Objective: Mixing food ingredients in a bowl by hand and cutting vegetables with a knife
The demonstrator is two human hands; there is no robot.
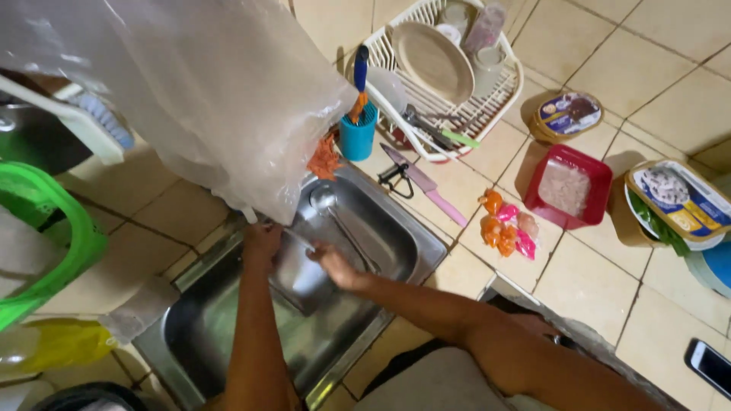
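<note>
A: What's at the far left, away from the sink (426, 251)?

B: A green basket (72, 243), well left of the sink, with a brush (91, 122) above it and a clear bag (221, 91) hanging over the sink's back left corner.

A: And in the sink itself?

B: Both hands over a steel pan (304, 278) that sits in the basin. The left hand (261, 242) is curled on the pan's far rim; the right hand (333, 264) is closed on something at the rim (too blurred to name). A ladle (326, 202) lies in the basin just behind them.

A: Right of the sink?

B: On the tiles just behind it, a blue cup (358, 137) and a pink knife (426, 185); farther back, a white rack (457, 76) with a plate. Orange and pink packets (506, 224) lie just right of the sink, then a red tub (567, 186), and two lidded tubs beyond. A phone (710, 365) lies farthest right.
</note>
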